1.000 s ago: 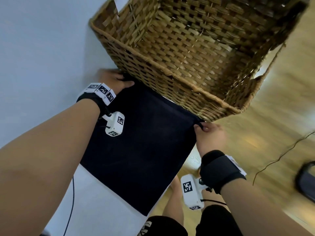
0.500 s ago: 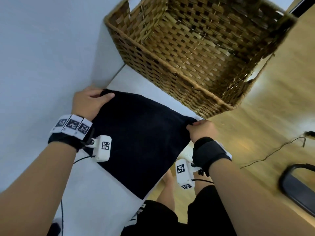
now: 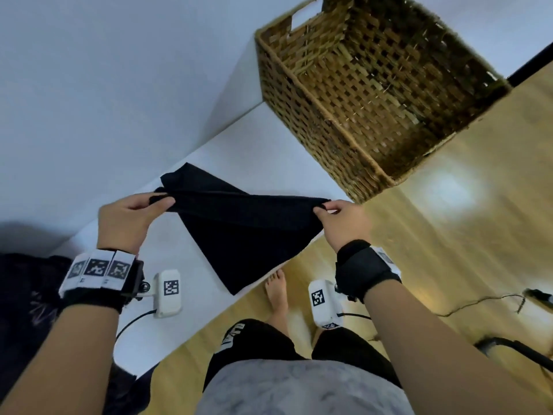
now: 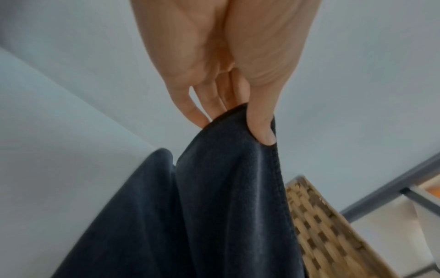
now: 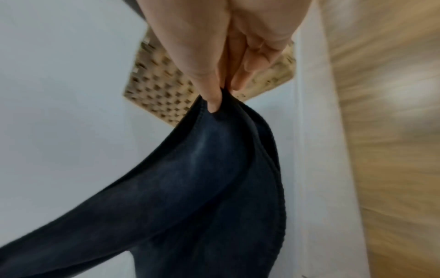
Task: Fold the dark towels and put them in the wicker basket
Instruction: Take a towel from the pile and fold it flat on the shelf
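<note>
A dark towel (image 3: 239, 229) lies on the white table (image 3: 269, 163), its far edge lifted and drawn toward me. My left hand (image 3: 155, 202) pinches the far left corner, thumb over the cloth (image 4: 238, 169). My right hand (image 3: 324, 209) pinches the far right corner (image 5: 214, 150) the same way. The lifted edge stretches taut between both hands above the rest of the towel. The empty wicker basket (image 3: 374, 85) stands on the table beyond the towel, at the upper right.
A white wall (image 3: 104, 85) runs along the table's left side. More dark cloth (image 3: 27, 295) lies at the lower left. The wooden floor (image 3: 449, 235), a cable (image 3: 478, 304) and my bare foot (image 3: 278, 292) are to the right of the table edge.
Both hands have lifted the towel's far corners off the table and pulled them back toward me, away from the basket. The view has drawn back from the basket too.
</note>
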